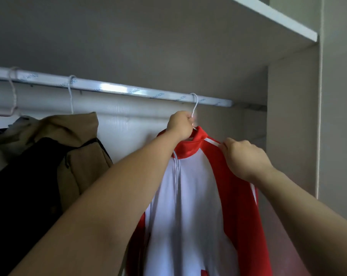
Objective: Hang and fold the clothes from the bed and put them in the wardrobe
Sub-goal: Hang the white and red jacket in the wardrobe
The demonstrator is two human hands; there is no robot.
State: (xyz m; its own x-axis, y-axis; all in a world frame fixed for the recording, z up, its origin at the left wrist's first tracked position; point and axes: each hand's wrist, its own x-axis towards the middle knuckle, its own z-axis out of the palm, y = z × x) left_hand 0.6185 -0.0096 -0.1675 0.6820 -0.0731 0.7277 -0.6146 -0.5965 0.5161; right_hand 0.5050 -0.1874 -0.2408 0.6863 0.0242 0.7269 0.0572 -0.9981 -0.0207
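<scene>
Wardrobe interior: a pale rail (113,88) runs left to right beneath a white shelf (268,16). 3 hanger hooks sit on the rail. At far left, a pinkish hook (13,92). Next to it, a white hook (70,92) carries a tan coat (75,132) with a dark garment (29,186) draped in front of it. These 2 garments fill the left side, well apart from the work area. The wardrobe side panel (292,116) stands close on the right.

Task item: a red and white jacket (188,196) hangs from a white hanger (194,104) hooked over the right end of the rail. Body white with a centre zip; collar and sleeves red, with a white stripe along the shoulder.

Left hand (180,124): clenched round the hanger neck at the collar. Right hand (244,156): fingertips pinching the striped shoulder seam. Both forearms cover part of the jacket front.
</scene>
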